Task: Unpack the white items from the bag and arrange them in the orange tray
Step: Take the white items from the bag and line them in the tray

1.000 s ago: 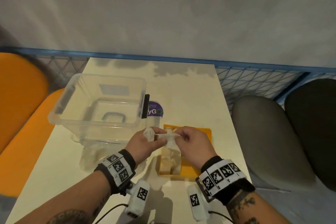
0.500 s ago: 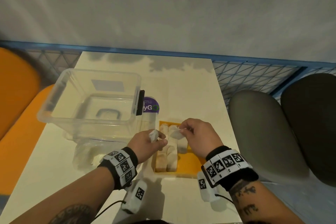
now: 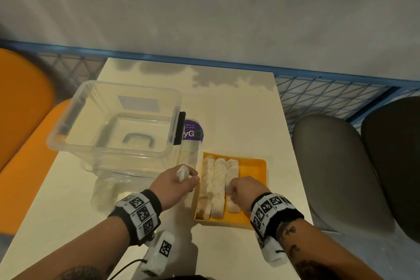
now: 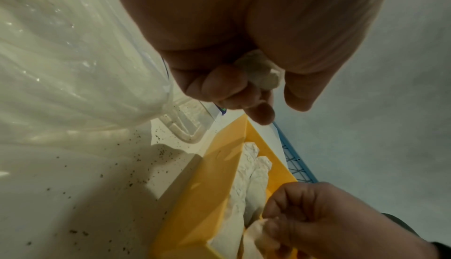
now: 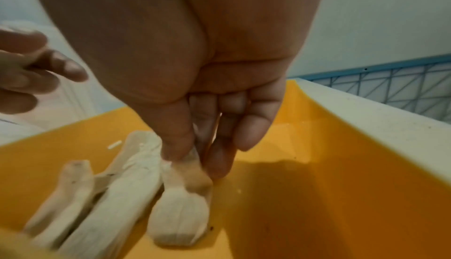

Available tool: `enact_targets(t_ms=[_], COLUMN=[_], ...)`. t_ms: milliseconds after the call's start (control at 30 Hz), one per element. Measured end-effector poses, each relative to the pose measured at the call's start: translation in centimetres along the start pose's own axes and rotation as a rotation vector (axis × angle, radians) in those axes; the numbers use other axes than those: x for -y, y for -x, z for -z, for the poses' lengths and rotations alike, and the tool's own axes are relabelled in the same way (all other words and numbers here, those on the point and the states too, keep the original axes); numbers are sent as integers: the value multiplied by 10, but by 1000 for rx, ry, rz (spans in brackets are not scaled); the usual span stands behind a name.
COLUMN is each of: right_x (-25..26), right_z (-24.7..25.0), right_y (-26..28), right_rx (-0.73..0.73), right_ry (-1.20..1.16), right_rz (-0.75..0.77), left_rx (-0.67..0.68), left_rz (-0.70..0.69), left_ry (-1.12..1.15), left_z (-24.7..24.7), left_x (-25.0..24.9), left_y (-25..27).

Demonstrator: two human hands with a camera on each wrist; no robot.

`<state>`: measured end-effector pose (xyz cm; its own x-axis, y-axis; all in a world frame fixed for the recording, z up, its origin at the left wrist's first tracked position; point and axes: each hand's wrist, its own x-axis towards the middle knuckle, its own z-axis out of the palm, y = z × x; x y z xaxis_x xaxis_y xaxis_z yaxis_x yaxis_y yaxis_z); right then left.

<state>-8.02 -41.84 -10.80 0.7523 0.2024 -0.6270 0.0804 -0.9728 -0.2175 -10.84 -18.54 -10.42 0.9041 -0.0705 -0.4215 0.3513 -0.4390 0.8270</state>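
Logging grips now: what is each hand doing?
Left hand: holds a small white item.
Right hand: pinches the white roll in the orange tray.

I am seeing the orange tray (image 3: 254,167) lying open along its right strip, beside three rows of white rolls (image 3: 219,185); the clear tub (image 3: 113,120) and the crumpled bag (image 3: 106,191) are crowding its left, the table's (image 3: 238,109) far end staying passable.
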Motion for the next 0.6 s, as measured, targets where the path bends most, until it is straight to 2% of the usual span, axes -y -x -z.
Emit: enact_targets(t_ms=[167,300,600], right_x=[-4,-8,-5], right_z=[8,10,10], right_y=[-22,-30,-29], right_rx=[-86,-65,-109], right_ry=[-85,-103,-87], right_rz=[-64,-67,-27], left_rx=[8,14,107], left_rz=[21,46,66], left_ry=[-14,1,212], left_z=[-1,-2,-6], left_x=[0,-2,-7], left_y=[-3,-3,0])
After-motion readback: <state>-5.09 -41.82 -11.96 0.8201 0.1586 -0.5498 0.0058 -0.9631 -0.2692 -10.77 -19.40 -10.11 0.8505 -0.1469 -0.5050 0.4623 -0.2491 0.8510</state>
